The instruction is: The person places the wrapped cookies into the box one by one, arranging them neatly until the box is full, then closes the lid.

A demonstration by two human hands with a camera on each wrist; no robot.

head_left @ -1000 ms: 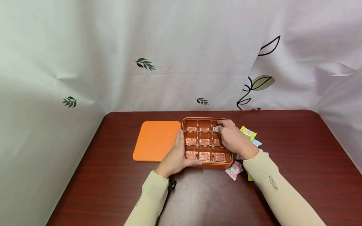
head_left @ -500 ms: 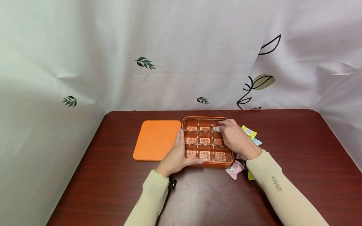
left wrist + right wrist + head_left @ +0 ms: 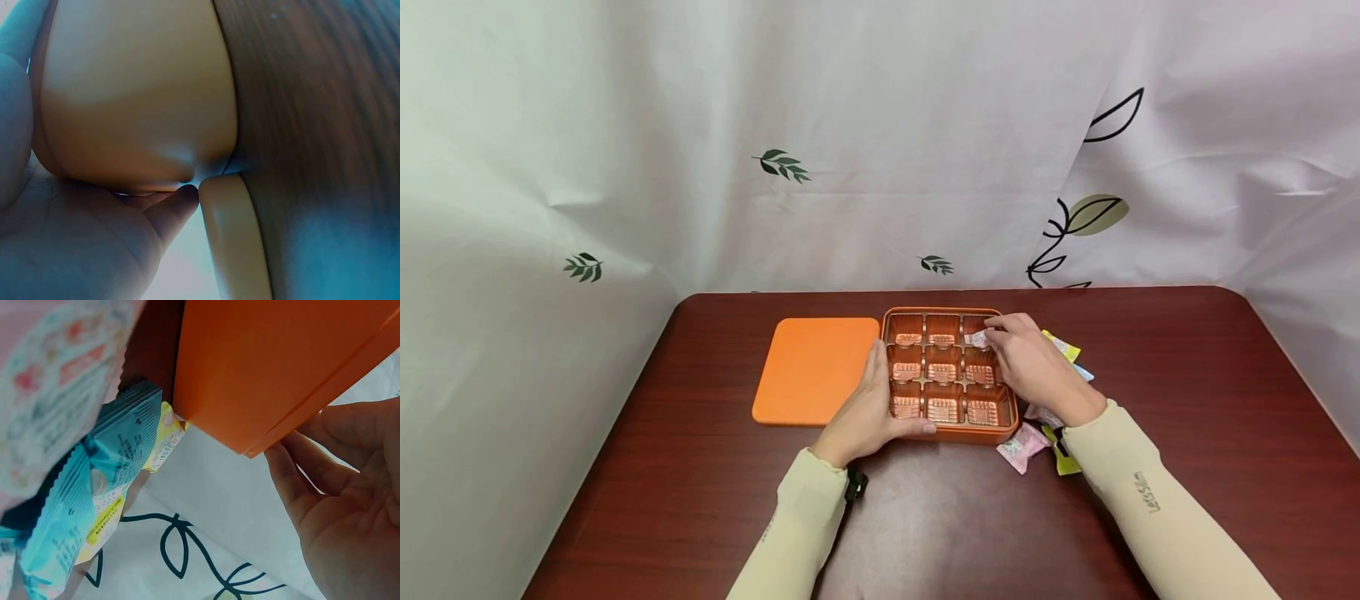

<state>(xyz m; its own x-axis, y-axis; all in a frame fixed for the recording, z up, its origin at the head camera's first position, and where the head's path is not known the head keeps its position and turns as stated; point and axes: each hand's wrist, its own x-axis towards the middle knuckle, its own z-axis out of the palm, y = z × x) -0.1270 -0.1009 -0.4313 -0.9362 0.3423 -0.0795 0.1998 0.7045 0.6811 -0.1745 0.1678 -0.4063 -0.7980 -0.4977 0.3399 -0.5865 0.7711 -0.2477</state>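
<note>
A shallow orange box (image 3: 973, 436) with a copper-coloured insert of several compartments stands on the table. My left hand (image 3: 865, 421) holds its near left corner, fingers along the left wall and thumb on the front. In the left wrist view the orange wall (image 3: 137, 87) fills the palm side. My right hand (image 3: 1030, 358) reaches over the far right compartment, fingertips pinching one end of a pale pink wrapped candy (image 3: 977, 338) lying there. The right wrist view shows that hand's fingers (image 3: 290, 478) at the box's edge, its pinching tips hidden behind the wall.
An orange lid (image 3: 816, 371) lies flat to the box's left. Several wrapped candies lie along its right side: pink (image 3: 1024, 447), yellow-green (image 3: 1066, 461) and yellow (image 3: 1063, 344), with blue ones (image 3: 125, 437) clearer in the right wrist view. A white patterned curtain (image 3: 880, 150) hangs behind the table.
My right hand has drawn back slightly to the right, uncovering more of the candy and the right-hand compartments. The left hand and the box stay in place.
</note>
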